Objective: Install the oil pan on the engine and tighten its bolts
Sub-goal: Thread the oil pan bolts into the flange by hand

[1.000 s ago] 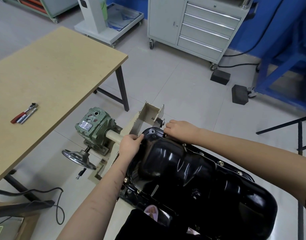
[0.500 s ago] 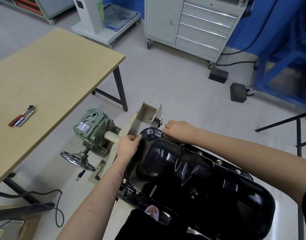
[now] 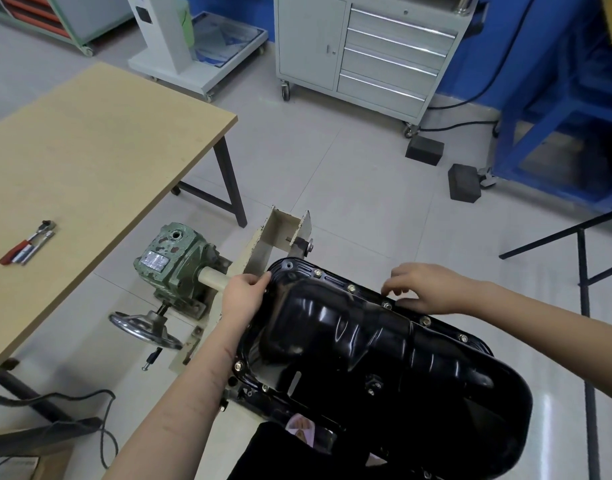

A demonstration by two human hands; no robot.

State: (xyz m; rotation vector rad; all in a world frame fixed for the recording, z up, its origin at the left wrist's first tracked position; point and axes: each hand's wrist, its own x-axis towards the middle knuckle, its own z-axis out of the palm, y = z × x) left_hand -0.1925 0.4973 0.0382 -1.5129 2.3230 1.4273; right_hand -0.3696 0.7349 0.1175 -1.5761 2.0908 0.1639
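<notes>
A glossy black oil pan [image 3: 384,358] sits upside down on the engine just in front of the person, with small bolts [image 3: 424,320] seated along its flat rim. The left hand [image 3: 243,294] grips the pan's far left corner, fingers [image 3: 259,280] curled over the rim, while the right hand [image 3: 425,289] hovers above the far rim with loosely curled fingers that seem to hold nothing, though the view is poor there. Beyond stand a green gearbox [image 3: 172,258] with a handwheel [image 3: 145,329], a wooden desk [image 3: 89,161] bearing a ratchet [image 3: 27,242], and a grey drawer cabinet [image 3: 370,50].
</notes>
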